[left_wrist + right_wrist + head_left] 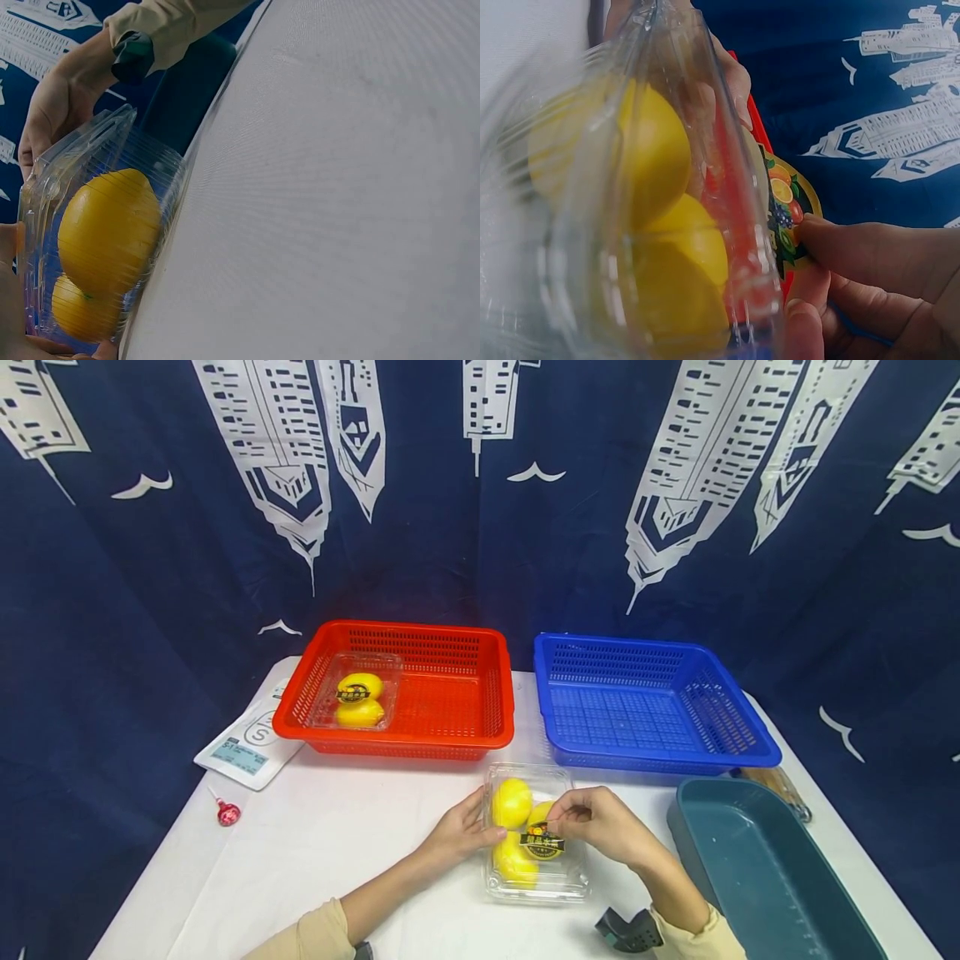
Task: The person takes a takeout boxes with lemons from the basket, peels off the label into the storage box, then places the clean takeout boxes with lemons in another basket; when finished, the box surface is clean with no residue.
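Observation:
A clear plastic clamshell box point(558, 881) point(101, 169) point(592, 247) with yellow lemons point(512, 802) point(109, 229) point(656, 154) inside lies on the white table point(337, 843) near the front. My left hand point(467, 832) holds its left side, thumb on the lid. My right hand point(600, 823) point(855, 277) pinches the edge of the round fruit sticker point(542, 843) point(786, 217) on the lid. A second lemon box point(358, 692) sits in the red basket point(450, 727).
An empty blue basket point(648, 706) stands behind the box at right. A teal tray point(757, 877) lies at front right, with a wooden-handled tool point(783, 789) beyond it. A white scale point(247, 747) and a wrapped red candy point(227, 812) lie at left.

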The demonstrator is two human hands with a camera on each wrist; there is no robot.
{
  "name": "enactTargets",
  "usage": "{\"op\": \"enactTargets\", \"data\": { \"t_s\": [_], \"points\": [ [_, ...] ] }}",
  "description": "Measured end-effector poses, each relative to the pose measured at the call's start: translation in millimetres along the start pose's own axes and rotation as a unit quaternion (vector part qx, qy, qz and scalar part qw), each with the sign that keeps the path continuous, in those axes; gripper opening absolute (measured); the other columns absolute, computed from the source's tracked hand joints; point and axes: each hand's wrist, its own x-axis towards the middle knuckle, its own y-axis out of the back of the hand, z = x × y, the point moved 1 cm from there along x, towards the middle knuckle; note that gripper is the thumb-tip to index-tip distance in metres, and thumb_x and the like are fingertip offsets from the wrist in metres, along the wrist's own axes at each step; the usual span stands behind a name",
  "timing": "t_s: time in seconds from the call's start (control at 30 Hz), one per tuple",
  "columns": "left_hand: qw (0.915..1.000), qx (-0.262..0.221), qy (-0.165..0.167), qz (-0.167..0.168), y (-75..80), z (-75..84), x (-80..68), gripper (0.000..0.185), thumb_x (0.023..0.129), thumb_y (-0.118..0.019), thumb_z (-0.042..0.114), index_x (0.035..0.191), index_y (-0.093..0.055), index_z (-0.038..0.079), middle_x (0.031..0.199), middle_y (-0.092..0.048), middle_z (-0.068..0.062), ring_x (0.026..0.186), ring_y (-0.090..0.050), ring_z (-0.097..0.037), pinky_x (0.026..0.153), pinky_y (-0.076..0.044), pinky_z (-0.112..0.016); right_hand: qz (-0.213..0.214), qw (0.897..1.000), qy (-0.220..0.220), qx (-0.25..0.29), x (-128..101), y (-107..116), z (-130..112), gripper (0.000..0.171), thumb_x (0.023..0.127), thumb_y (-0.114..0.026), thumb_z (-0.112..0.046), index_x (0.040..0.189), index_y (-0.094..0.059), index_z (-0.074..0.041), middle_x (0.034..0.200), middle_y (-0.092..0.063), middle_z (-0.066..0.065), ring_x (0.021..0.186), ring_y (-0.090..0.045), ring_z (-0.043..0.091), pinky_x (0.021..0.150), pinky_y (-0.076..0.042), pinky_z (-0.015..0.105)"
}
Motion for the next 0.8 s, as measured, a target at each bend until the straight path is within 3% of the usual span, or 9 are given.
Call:
{"op": "enactTargets", "data": {
  "t_s": [0.8],
  "points": [
    [1.0000,-0.003,0.001,0.001,-0.3,0.5,-1.1,0.091,0.089,-0.069,0.024,0.153,-0.011,-0.007,0.160,-0.014,-0.024,0.145,-0.026,-0.042,0.115,-0.033,-0.041,-0.020,0.999,-0.007,0.043,-1.3,4.3,1.8,0.014,0.084,-0.070,-0.005,0.090,-0.068,0.007,0.083,-0.069,0.011,0.070,-0.060,0.005,0.066,-0.052,0.019]
  ]
}}
